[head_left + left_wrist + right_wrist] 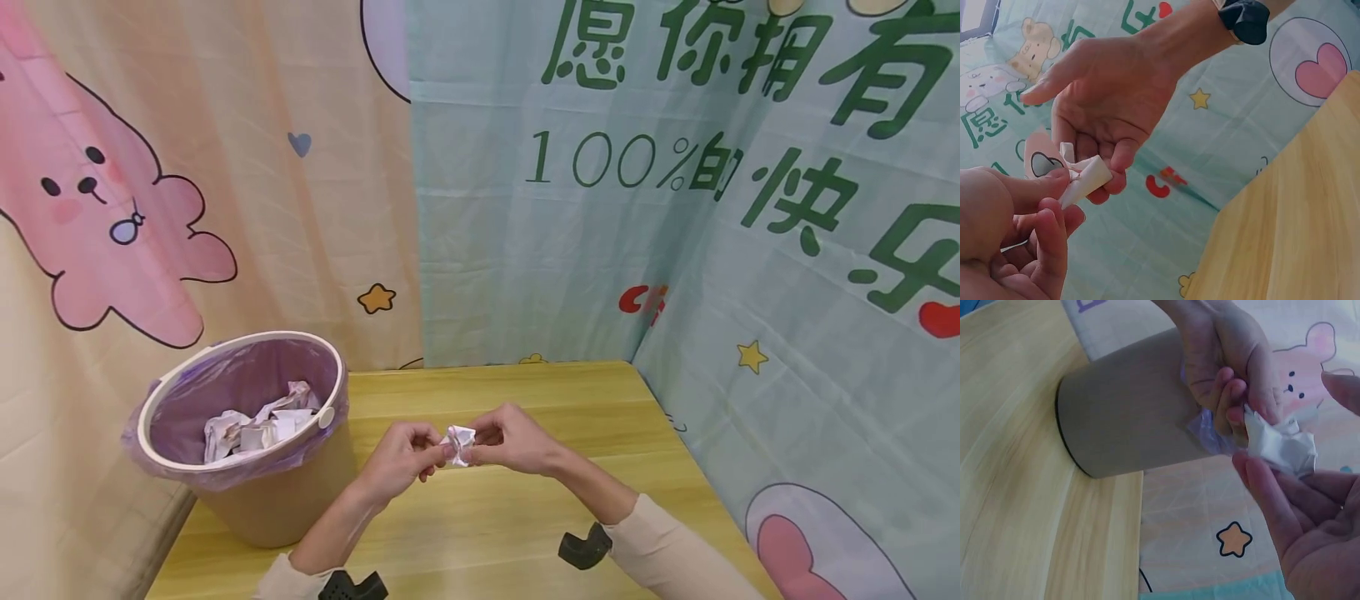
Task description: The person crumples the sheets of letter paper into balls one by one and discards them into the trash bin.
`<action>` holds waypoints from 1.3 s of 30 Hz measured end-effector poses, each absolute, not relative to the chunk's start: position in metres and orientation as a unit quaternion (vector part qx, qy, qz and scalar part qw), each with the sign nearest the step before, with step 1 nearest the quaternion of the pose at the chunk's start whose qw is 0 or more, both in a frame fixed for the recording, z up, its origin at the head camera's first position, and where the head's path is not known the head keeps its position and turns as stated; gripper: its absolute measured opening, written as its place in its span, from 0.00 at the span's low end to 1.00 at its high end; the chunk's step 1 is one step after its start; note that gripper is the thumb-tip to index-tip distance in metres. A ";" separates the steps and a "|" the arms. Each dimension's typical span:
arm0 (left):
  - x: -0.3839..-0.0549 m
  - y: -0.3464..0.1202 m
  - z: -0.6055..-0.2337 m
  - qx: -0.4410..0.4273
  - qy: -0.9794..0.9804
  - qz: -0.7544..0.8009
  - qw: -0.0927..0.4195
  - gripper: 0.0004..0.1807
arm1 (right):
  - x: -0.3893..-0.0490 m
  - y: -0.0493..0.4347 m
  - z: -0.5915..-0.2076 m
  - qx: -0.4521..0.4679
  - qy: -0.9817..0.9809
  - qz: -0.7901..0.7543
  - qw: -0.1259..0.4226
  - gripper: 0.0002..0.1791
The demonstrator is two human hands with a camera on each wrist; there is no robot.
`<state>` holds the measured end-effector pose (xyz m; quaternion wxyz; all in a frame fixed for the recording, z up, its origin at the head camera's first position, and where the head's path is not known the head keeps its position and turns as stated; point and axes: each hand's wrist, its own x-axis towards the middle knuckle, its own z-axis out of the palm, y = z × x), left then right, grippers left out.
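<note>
Between both hands, above the wooden table, is a small crumpled piece of white paper (461, 442). In the left wrist view, my left hand (1019, 219) pinches the paper (1088, 178) between thumb and forefinger. My right hand (513, 442) is on its other side. The right wrist view has the right hand's fingers (1266, 503) fairly straight under the creased paper (1282, 447), touching it, while the thumb stands well away. Left of the hands is a beige bin (281, 504) lined with a purple bag (225, 367). Crumpled white papers (262, 425) lie inside it.
The wooden table (525, 533) extends under the hands to a back edge against printed curtains. A peach curtain (322, 225) hangs behind the bin, and a pale green one (480, 275) hangs behind and to the right. Dark wrist mounts (585, 547) sit at both sleeves.
</note>
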<state>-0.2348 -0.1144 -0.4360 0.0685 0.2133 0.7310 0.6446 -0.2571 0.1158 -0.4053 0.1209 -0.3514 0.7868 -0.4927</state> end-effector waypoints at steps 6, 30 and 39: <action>-0.236 -0.111 -0.437 0.213 0.751 0.624 0.047 0.08 | -0.256 0.110 -0.405 -0.313 0.809 -0.488 0.097 0.11; -0.243 -0.117 -0.442 0.263 0.747 0.610 0.008 0.09 | -0.252 0.098 -0.412 -0.317 0.821 -0.474 0.015 0.08; -0.245 -0.125 -0.448 0.308 0.704 0.639 0.026 0.06 | -0.251 0.096 -0.417 -0.319 0.751 -0.575 0.061 0.09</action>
